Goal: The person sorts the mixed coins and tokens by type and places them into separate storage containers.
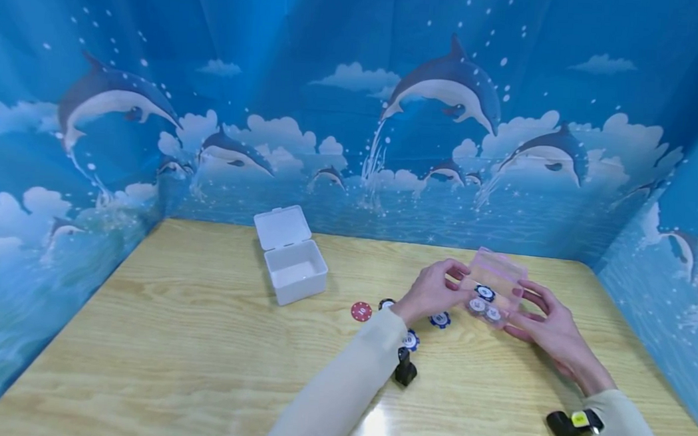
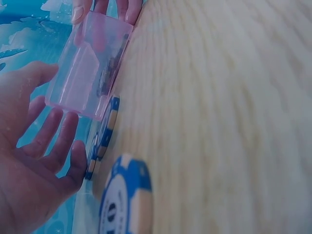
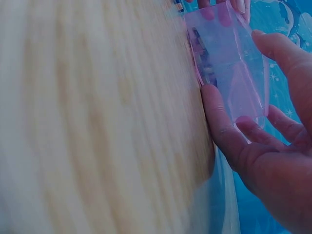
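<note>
A small translucent pink box sits toward the right of the table, its lid raised at the back. Inside lie several poker chips, among them a dark one with a white centre. My left hand holds the box's left end, thumb at the upper edge and fingertips along the wall in the left wrist view. At the other end, my right hand grips the box, with its thumb high on the side and its index finger low by the tabletop.
Loose poker chips lie left of the box: a red one, blue ones and a dark one partly hidden by my left hand. A white box with its lid open stands farther left. A dolphin-print curtain borders the wooden table.
</note>
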Demonstrator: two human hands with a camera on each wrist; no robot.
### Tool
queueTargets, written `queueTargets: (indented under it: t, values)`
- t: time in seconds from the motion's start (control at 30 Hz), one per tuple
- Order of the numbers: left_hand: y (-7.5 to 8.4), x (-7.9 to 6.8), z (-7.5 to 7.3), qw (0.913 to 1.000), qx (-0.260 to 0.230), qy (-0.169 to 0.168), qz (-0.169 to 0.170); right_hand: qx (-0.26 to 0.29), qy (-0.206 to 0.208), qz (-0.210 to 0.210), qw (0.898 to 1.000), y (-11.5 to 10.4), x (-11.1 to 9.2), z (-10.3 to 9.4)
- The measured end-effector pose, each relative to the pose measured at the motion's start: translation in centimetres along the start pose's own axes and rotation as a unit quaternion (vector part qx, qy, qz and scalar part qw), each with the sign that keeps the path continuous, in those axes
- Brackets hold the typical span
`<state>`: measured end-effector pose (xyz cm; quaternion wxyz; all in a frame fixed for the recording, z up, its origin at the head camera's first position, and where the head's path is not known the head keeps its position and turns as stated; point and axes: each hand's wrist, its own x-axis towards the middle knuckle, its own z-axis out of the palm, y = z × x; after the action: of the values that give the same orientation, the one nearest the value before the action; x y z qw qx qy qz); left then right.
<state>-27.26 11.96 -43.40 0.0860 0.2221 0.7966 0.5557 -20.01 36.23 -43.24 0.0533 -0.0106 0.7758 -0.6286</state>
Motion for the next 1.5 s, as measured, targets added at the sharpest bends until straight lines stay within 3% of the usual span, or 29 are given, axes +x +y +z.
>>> queueTargets:
  t: [0.37,0.63,1.0,1.3,1.5]
  values:
    - [0.2,-0.4,-1.3,0.9997,-0.015,-0.014,-0.010,-0.008,0.003,0.003,1.000,-0.1,0.0,0.2]
    - [-0.2,-0.4,-3.4,0.9998,0.008,-0.019,-0.008,-0.015,0.001,0.011,1.000,-0.2,0.0,0.2]
    - [-0.7,-0.8,-6.0,0.9921,0.115,-0.043,-0.028,-0.023,0.003,0.009,1.000,-0.2,0.1,0.2]
    - [-1.0,-0.9,-6.5,0.9843,0.164,-0.062,-0.025,-0.040,0.004,0.016,0.999,-0.4,0.0,0.3]
    - [-1.2,-1.1,-6.5,0.9709,0.217,-0.095,-0.030,-0.038,0.003,0.014,0.999,-0.4,0.0,0.3]
